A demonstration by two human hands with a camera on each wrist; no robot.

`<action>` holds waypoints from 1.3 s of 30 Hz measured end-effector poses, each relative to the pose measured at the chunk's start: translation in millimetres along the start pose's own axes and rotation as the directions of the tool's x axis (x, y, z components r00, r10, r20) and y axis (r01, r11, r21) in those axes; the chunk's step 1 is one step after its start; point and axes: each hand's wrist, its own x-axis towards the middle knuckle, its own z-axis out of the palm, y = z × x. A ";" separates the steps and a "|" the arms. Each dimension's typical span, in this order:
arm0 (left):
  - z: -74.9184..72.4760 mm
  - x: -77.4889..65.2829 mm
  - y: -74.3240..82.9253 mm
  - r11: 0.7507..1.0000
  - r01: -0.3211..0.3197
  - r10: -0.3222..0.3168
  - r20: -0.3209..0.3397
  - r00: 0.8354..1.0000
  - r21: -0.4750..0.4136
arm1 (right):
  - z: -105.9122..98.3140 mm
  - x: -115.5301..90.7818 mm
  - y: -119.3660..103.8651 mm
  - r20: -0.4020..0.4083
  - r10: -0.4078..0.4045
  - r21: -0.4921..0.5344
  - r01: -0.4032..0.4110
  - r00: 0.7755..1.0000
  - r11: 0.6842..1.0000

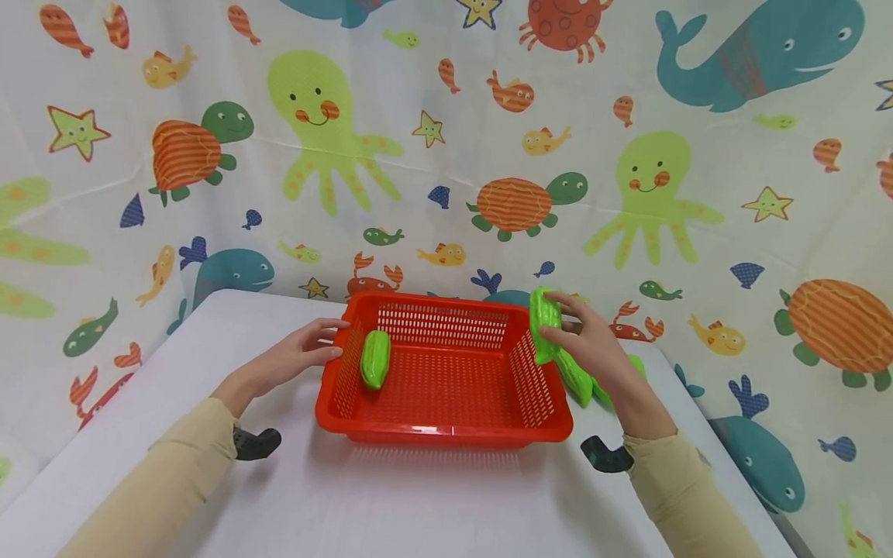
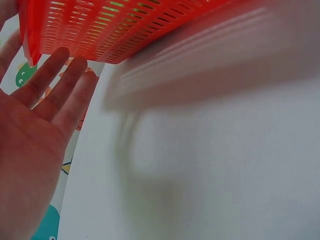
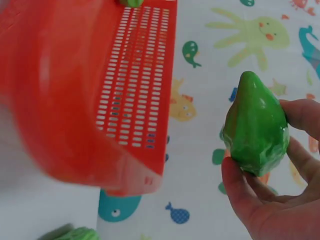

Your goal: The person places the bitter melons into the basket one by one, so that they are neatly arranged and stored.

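My right hand (image 1: pixel 589 337) pinches a glossy green ridged vegetable (image 1: pixel 545 325) between thumb and fingers, holding it up over the right rim of a red plastic basket (image 1: pixel 446 432). In the right wrist view this green vegetable (image 3: pixel 257 127) tapers to a blunt tip. A second green ridged vegetable (image 1: pixel 376 359) lies inside the basket along its left wall. At the basket's left rim, my left hand (image 1: pixel 296 353) has its fingers extended. The left wrist view shows these fingers (image 2: pixel 62 90) spread beside the slotted wall.
More green vegetables (image 1: pixel 575 378) lie on the white table (image 1: pixel 446 511) just right of the basket, partly hidden by my right hand. Behind the table hangs a curtain (image 1: pixel 446 155) printed with sea animals. A dark curved wrist mount (image 1: pixel 256 444) sticks out from the left sleeve.
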 end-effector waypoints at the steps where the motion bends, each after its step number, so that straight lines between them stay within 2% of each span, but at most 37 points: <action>1: -0.1 0.1 0.2 1.000 0.000 0.000 0.002 1.000 -0.004 | 0.8 1.6 -2.2 0.006 -0.015 0.000 0.015 1.000 1.000; 7: 0.1 0.3 0.4 1.000 0.002 -0.002 0.006 1.000 -0.016 | 6.8 8.9 -12.3 0.039 -0.106 -0.017 0.107 0.994 0.994; 14: 0.0 0.5 -0.5 1.000 -0.003 0.003 0.005 1.000 -0.015 | 15.7 16.1 -20.4 0.055 -0.071 -0.007 0.072 0.996 0.997; 21: 0.0 0.4 -1.4 1.000 -0.007 0.007 0.003 1.000 -0.013 | 25.9 29.2 -27.7 0.089 -0.095 0.053 0.091 0.991 0.994; 33: 0.2 0.4 -2.2 1.000 -0.008 0.008 -0.003 1.000 -0.007 | 56.9 51.5 -43.4 0.200 -0.112 0.097 0.094 0.973 0.991; 39: -0.5 1.0 -3.1 1.000 -0.004 0.004 0.000 1.000 -0.009 | 75.4 60.8 -47.1 0.235 -0.084 0.075 0.068 0.968 0.995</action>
